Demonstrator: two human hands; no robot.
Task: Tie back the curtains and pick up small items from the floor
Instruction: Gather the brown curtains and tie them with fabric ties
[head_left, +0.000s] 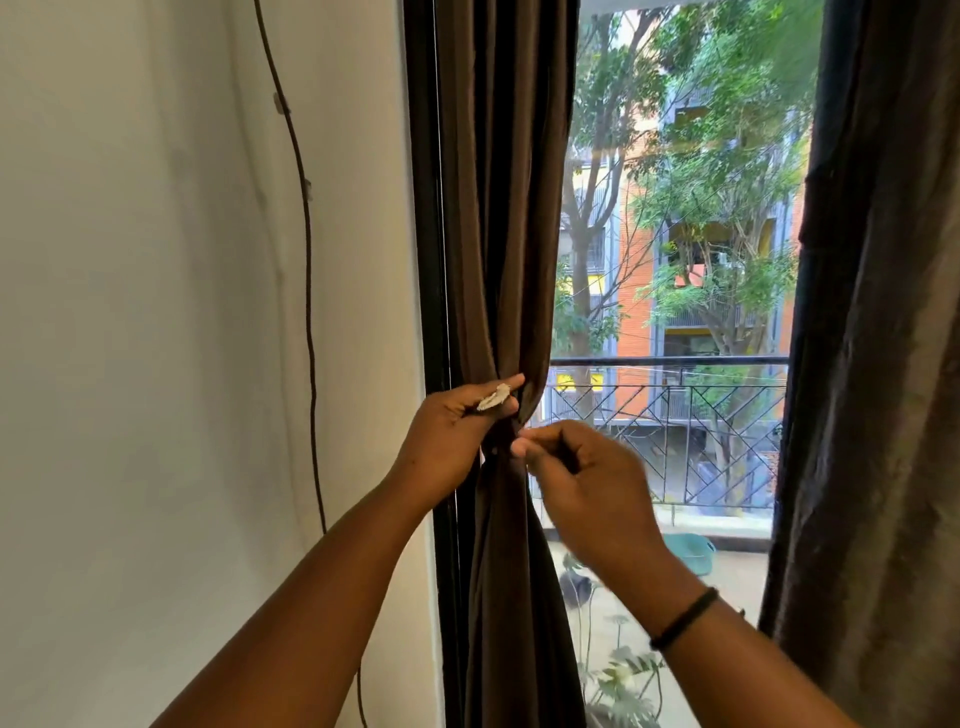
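Our left hand (457, 426) pinches a small pale scrap (494, 397) against the gathered brown curtain (498, 260) at its cinched waist — right hand (582, 467) just beside it, fingers curled; blurred, so we cannot tell what it holds. Curtain hangs at the window's left edge.

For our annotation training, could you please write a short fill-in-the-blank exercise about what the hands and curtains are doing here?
1. The left hand holds the gathered brown curtain and a small ____ scrap of material.
2. The right hand wears a black ____ on its wrist.
3. The dark cable runs down the ____ wall.
4. The second curtain hangs on the ____ side of the window.

Missing words: white; band; white; right
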